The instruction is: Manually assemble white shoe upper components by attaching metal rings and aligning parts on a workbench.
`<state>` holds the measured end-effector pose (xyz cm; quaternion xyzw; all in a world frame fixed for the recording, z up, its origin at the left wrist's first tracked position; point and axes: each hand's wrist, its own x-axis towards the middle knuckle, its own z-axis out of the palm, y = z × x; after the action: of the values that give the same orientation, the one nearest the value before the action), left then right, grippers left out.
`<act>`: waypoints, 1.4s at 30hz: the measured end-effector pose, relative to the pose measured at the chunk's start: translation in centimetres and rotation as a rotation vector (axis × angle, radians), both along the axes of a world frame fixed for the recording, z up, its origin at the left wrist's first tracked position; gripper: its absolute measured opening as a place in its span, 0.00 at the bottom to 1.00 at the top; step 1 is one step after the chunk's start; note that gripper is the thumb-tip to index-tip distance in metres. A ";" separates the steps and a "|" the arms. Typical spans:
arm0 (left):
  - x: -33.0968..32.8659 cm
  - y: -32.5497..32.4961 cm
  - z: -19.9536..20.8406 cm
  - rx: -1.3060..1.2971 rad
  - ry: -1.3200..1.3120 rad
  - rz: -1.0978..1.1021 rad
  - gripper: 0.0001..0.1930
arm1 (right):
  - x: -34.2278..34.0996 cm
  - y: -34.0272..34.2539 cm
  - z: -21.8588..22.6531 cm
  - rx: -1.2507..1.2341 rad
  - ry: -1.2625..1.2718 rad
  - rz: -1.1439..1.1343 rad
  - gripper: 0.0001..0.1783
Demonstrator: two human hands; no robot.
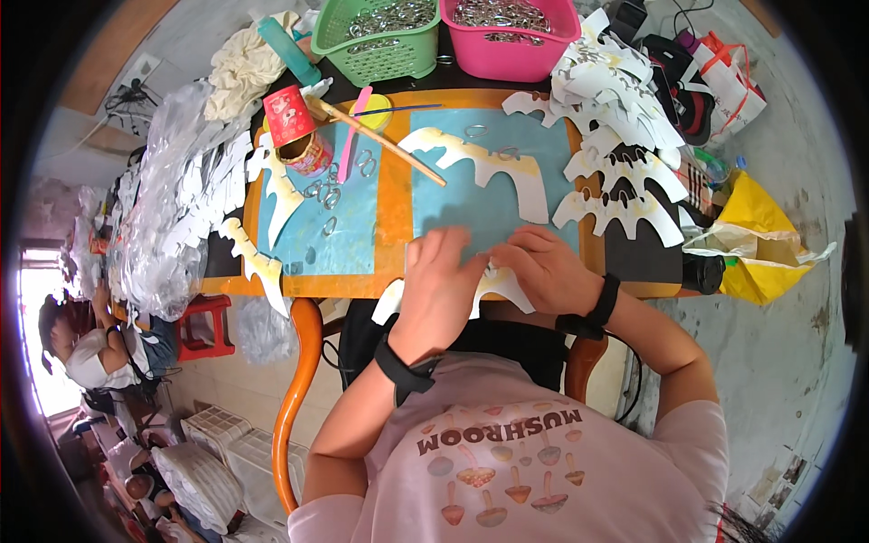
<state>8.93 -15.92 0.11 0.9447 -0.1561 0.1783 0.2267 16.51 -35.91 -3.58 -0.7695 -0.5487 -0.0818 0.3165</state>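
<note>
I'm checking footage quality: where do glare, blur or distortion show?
Head view: a bright opening at far left is washed out; the left hand looks slightly smeared, perhaps from motion; the clear plastic shows pale glints; straight edges bow toward the dark rim.

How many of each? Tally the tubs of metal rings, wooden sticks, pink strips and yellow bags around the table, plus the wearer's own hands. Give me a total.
Tubs: 2 (green tub, pink tub)
Wooden stick: 1
Pink strip: 1
Yellow bag: 1
Wearer's hands: 2 (left hand, right hand)
Total: 7
</note>
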 end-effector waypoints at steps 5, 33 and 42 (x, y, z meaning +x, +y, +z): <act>0.6 0.0 -0.4 0.026 0.130 -0.090 0.04 | -0.3 -0.1 0.3 0.032 0.101 0.008 0.23; -0.7 0.0 -1.8 0.011 0.047 -0.118 0.17 | -1.1 -1.4 1.3 -0.232 -0.086 0.033 0.34; -1.5 -0.2 -1.8 0.120 -0.024 -0.143 0.17 | -1.1 -1.6 1.0 -0.216 -0.026 0.025 0.30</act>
<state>7.44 -16.14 -1.74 0.9408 -0.2363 0.1631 0.1799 15.43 -37.48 -2.56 -0.7912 -0.5678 -0.0280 0.2255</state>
